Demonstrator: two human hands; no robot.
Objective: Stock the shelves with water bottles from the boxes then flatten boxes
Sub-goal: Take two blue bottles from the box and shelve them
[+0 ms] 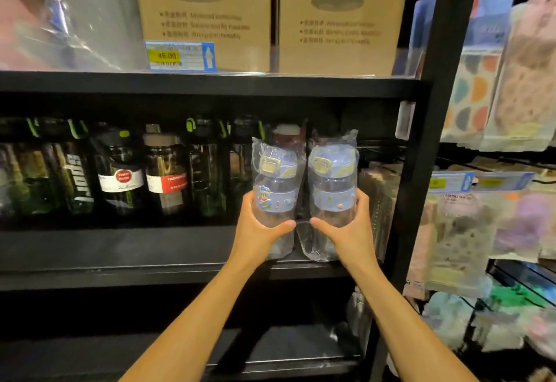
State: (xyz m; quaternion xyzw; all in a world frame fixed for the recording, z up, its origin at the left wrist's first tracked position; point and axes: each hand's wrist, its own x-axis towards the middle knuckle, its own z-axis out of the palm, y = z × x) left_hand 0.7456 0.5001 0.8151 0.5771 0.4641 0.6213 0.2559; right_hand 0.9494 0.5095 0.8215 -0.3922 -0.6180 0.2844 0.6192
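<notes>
Two clear water bottles with blue lids and blue bands, each in a plastic bag, stand side by side at the right end of the black middle shelf [120, 249]. My left hand [258, 231] grips the left bottle [275, 183] around its lower body. My right hand [349, 231] grips the right bottle [332, 183] the same way. Both bottles are upright, their bases at about the shelf's front edge. No box for the task is in view.
Dark bottles [120, 177] fill the shelf to the left, and another bottle stands behind the two. Cardboard boxes [207, 14] sit on the shelf above. A black upright post [421, 171] bounds the right side; bagged goods [481, 201] hang beyond it.
</notes>
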